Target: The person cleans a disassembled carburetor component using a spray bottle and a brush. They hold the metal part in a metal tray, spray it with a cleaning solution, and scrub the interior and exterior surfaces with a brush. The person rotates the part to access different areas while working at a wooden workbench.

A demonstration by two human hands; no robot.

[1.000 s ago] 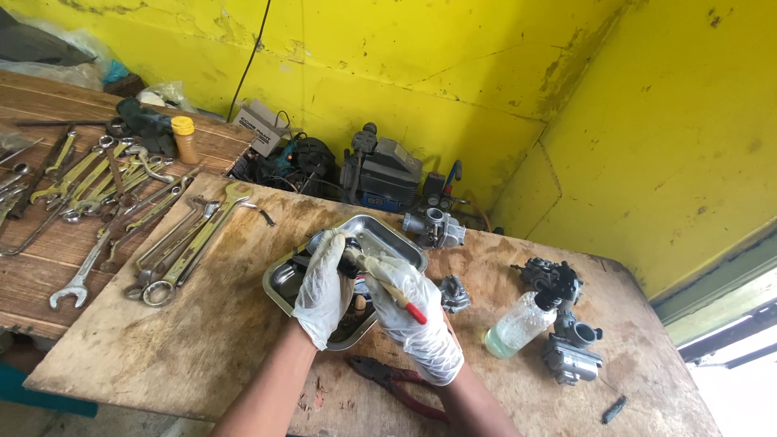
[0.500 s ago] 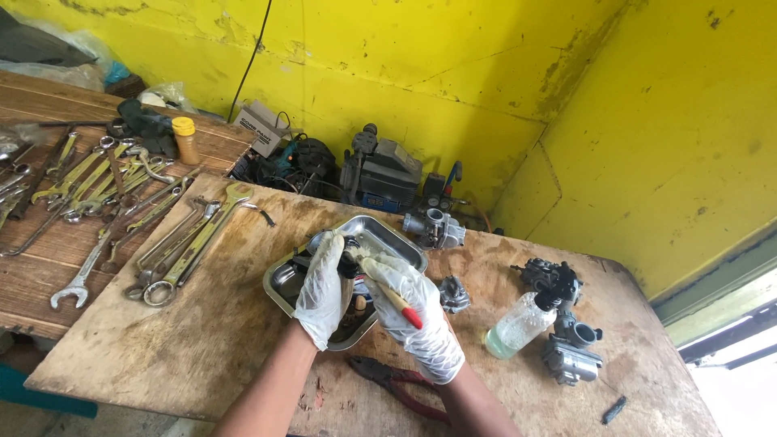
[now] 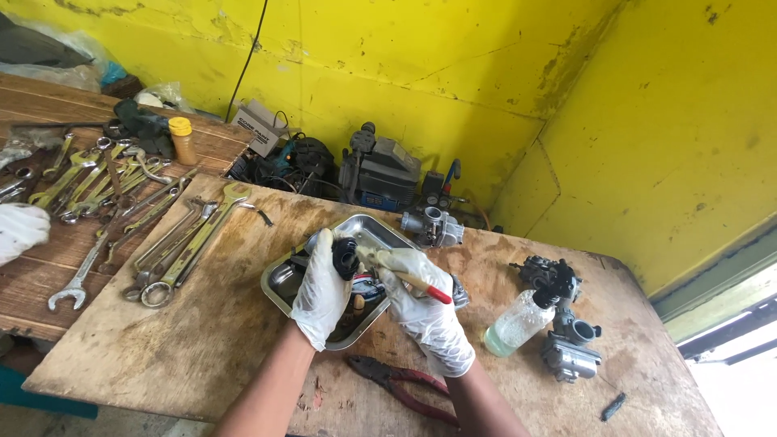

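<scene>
Head view: the left hand [image 3: 322, 290], gloved white, has its grip clamped on a small dark round part [image 3: 346, 257], held up over the metal tray [image 3: 279, 279] near the middle of the desk [image 3: 162, 348]. The right hand [image 3: 427, 311], also gloved, has its grip closed on a brush [image 3: 409, 279] with a red handle end, bristles at the part's 3 o'clock side, touching or nearly so; which of the two I cannot tell.

The gloves look wet or slick, so the part could slip from the left fingers. It hangs above the tray, so a drop would likely land there, but a bounce could send it onto the desk or off the near edge.

The brush could flick fluid toward the face, since the bristles bend against the part.

Pliers [image 3: 405, 387] lie at 6 o'clock, just beside the right forearm; an elbow move could knock them off. A clear bottle [image 3: 516, 322] stands at 3 o'clock, near enough for a wide right swing to tip it. Wrenches [image 3: 174, 243] lie at 9 o'clock, well apart. Another gloved hand [image 3: 18, 229] shows at the far left edge.
</scene>
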